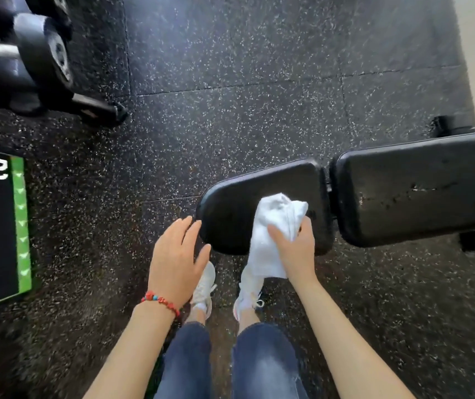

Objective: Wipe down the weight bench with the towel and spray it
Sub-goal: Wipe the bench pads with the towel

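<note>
At 6 o'clock, nearest the camera, two legs in faded blue jeans [227, 367] point down to a pair of white sneakers [203, 289] planted on the speckled black rubber floor [230, 82]. Both bare forearms reach forward from the bottom edge.

The left hand [174, 260], just left of centre, is flat and empty, palm down, fingers loosely spread, with the fingertips at the rounded left end of the seat pad; whether they touch it cannot be told. A red beaded bracelet [161, 301] with a few blue beads circles that wrist.

The right hand [295, 249] grips a bunched white towel [270, 226], thumb over the cloth and fingers curled around its right side, pressing it on the near edge of the black seat pad [259, 197] of the weight bench. The towel's lower end hangs off the pad toward the sneakers.

Toward 3 o'clock, a narrow gap separates the seat pad from the longer black back pad [420, 191], whose vinyl shows small scuffs and cracks.

At 9 o'clock lies a black box with a green border [20, 226] and white numerals. At 11 o'clock, blurred, stands a rack with a dumbbell [43, 50].
</note>
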Available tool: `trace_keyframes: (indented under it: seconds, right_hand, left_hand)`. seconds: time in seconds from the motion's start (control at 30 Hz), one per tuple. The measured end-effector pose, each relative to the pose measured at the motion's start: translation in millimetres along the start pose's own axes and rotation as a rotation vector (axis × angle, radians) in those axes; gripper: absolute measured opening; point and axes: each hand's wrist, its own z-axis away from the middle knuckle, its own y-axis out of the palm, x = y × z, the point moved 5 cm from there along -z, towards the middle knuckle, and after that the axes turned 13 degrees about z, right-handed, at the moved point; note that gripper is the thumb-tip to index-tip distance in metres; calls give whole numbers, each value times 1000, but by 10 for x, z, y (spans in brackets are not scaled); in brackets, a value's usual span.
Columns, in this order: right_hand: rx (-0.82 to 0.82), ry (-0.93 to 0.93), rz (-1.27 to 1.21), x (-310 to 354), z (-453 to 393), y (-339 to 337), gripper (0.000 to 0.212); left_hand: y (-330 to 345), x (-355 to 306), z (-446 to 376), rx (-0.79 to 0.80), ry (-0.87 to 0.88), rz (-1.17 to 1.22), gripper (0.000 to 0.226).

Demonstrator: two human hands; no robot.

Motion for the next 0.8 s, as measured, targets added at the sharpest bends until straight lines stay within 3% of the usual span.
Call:
trace_keyframes:
  seconds: [0.13, 0.23, 0.4, 0.5, 0.57, 0.8]
  right_hand:
    - [24, -12, -30, -223, -378, 402, 34]
    - [30, 20, 142, -442, -563, 637, 42]
    - [-218, -43, 378, -683, -600, 613, 78]
    - [-350, -236, 800, -636, -542, 708, 66]
    - [-475, -253, 942, -620, -540, 756, 57]
    - [-614, -162, 908, -581, -690, 820, 49]
  left_hand:
    - [448, 256, -304, 15, 46, -28, 46]
    - [742, 474, -511, 54, 73, -62, 52]
    - [1110, 748, -748, 87, 152, -118, 51]
    - [1263, 838, -824, 101, 201, -125, 50]
    - [1342, 890, -852, 101, 225, -126, 46]
    - [1410, 1010, -880, 109, 280, -124, 49]
